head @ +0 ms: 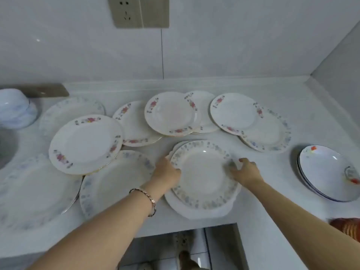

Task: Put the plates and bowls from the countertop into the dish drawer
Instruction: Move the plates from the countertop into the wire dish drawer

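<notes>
Several white floral plates lie spread over the pale countertop (272,172). A blue-patterned plate (203,174) tops a small stack near the front edge. My left hand (165,172) grips that stack's left rim. My right hand (244,171) grips its right rim. Pink-flowered plates (85,143) (169,113) (234,113) sit behind and to the left. Larger blue-rimmed plates (115,182) (29,193) lie at the front left. Stacked bowls (325,172) stand at the right, and upturned bowls (14,108) at the far left. The dish drawer is out of view.
A tiled wall with a socket (136,11) rises behind the counter. A side wall closes the right corner. A sink edge (7,151) shows at the far left. An orange-red object (348,227) sits at the right front. Floor tiles (155,250) show below the counter.
</notes>
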A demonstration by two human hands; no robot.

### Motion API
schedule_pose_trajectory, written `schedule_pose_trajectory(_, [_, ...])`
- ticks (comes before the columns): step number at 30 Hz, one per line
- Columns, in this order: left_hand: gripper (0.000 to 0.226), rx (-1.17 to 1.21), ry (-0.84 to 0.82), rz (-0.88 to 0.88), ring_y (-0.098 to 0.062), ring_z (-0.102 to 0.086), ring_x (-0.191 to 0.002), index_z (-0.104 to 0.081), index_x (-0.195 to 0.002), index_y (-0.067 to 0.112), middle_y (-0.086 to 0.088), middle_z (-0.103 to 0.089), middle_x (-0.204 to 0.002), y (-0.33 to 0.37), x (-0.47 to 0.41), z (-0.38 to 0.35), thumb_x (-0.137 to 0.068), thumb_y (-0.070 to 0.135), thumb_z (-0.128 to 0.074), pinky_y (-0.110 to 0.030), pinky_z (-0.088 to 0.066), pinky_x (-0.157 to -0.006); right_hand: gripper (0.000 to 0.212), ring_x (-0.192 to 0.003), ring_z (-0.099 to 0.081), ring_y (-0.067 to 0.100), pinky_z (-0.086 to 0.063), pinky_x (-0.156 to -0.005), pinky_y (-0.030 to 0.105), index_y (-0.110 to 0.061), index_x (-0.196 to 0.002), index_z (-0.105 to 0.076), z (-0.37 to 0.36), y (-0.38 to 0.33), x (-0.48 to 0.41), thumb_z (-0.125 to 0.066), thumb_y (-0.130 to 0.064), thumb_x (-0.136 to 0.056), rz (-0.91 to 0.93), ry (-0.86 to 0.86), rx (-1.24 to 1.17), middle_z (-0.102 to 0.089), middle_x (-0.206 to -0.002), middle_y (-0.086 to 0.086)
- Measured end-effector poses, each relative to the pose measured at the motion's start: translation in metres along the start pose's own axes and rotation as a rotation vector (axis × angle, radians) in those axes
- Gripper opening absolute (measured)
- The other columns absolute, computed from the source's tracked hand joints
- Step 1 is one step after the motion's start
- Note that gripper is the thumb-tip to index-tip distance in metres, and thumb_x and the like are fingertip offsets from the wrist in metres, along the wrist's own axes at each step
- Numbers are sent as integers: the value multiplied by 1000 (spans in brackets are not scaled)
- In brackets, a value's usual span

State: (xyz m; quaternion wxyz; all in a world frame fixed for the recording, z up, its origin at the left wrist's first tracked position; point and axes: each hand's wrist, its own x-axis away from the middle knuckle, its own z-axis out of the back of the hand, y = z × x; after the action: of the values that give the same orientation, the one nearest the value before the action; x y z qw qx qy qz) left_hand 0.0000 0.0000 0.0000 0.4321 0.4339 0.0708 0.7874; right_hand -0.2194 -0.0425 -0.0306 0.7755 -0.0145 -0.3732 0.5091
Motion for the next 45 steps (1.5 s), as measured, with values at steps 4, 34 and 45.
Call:
schedule_pose_trajectory(4, [56,111,-83,293,-26,-63,-103,-40,-137,1,-15,-60,-127,7,-33,-25,-88,26,-52,-24,-45,-55,71,-128,-46,36,-39,-103,40,-10,-146,-24,-2,-1,-28,-49,-46,-90,-43,-101,-34,-41,-143,19])
schedule_pose_trajectory(34, [66,666,324,103,-28,-56,-108,-41,-121,10,-11,-52,-118,-183,102,45,-65,1,-74,-42,-54,-85,63,-93,-63,28,-52,-84,38,-18,-126,-51,-88,-62,148,-80,-25,-70,321,-29,-145,-62,-97,0])
schedule_pose_trajectory(45, [55,302,75,406,-24,-55,-103,-50,-112,7,-5,-58,-103,-422,215,125,-64,-4,-74,-33,-50,-86,65,-84,-62,15,-47,-56,22,-16,-113,-41,-288,-46,342,-80,-38,-66,253,-390,-112,-61,-98,-5])
